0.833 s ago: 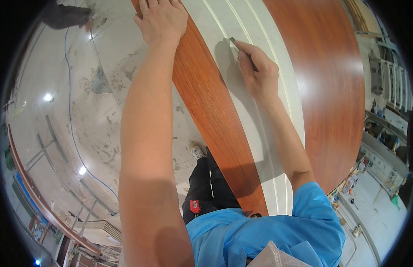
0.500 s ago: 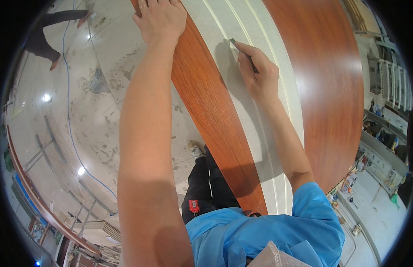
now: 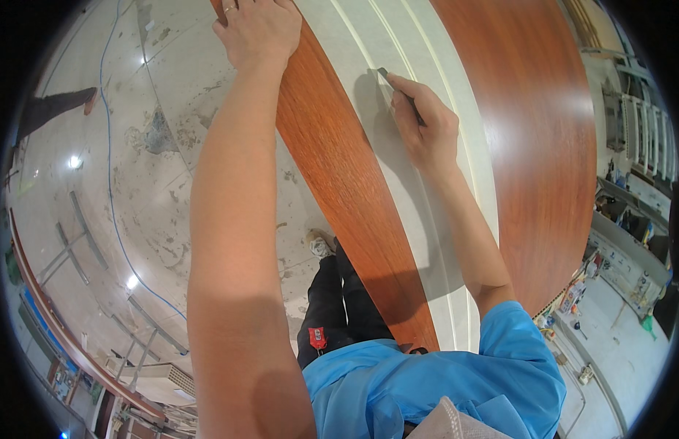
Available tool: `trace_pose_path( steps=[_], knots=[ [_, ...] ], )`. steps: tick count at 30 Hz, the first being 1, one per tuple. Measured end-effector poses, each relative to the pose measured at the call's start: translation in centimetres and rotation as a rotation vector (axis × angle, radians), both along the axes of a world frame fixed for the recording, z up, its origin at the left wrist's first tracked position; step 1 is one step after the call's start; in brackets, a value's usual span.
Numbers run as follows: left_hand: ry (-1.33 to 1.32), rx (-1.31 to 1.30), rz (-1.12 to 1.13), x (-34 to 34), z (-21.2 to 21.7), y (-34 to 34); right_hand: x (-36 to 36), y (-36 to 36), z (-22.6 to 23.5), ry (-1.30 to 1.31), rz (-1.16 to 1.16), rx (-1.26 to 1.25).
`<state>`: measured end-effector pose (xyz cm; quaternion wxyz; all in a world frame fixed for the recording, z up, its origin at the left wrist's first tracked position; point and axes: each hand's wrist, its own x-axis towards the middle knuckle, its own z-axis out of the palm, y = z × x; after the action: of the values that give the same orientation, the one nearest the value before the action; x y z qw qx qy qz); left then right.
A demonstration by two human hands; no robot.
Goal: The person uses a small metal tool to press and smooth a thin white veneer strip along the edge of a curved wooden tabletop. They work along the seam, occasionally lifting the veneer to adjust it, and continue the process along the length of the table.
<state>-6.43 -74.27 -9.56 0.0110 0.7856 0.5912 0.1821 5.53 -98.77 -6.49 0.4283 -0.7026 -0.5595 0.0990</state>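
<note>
A slim dark hand tool [image 3: 415, 110] sits in my right hand [image 3: 429, 130], its fingers closed round it. The tool's tip meets a pale strip [image 3: 368, 110] between reddish-brown wood surfaces, beside thin raised lines. What kind of tool it is I cannot make out. At the far end, my left hand [image 3: 262, 33] bears on the narrow wood board [image 3: 339, 161], fingers bent over its left edge. The upper picture edge cuts off part of those fingers. A ring shows on one of them.
To the right lies a wide glossy wood panel [image 3: 537, 132]. A blue cable [image 3: 112, 190] runs over the stained floor at left, near metal frames [image 3: 80, 249]. Another person's leg [image 3: 58, 108] shows at upper left. A cluttered bench [image 3: 610, 314] stands far right.
The other person's legs have moved left, partly out of view. The tool's tip sits very slightly nearer to me. My left hand stays on the board.
</note>
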Motion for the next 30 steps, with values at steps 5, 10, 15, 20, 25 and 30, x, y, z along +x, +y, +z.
trace_pose_path(
  steps=[5, 10, 15, 20, 25, 30],
  knots=[
    [-0.005, -0.01, 0.0, 0.1, -0.2, -0.1, -0.1, -0.7, -0.1, 0.022, -0.015, -0.033],
    [0.008, -0.025, 0.0, 0.2, -0.4, -0.1, 0.0, -0.9, -0.5, 0.03, -0.015, -0.016],
    [0.013, -0.033, 0.005, 0.3, -0.7, -0.2, -0.1, -1.8, -0.6, 0.035, -0.026, -0.046],
    [0.01, -0.034, 0.008, 0.4, -0.9, -0.3, -0.1, -2.4, -0.7, 0.05, -0.028, -0.056],
    [0.01, -0.029, 0.004, 0.5, -1.1, -0.3, -0.1, -2.9, -0.8, 0.063, -0.033, -0.075],
    [0.006, -0.026, 0.002, 0.6, -1.5, -0.2, -0.1, -3.5, -0.9, 0.065, -0.045, -0.094]
  ],
)
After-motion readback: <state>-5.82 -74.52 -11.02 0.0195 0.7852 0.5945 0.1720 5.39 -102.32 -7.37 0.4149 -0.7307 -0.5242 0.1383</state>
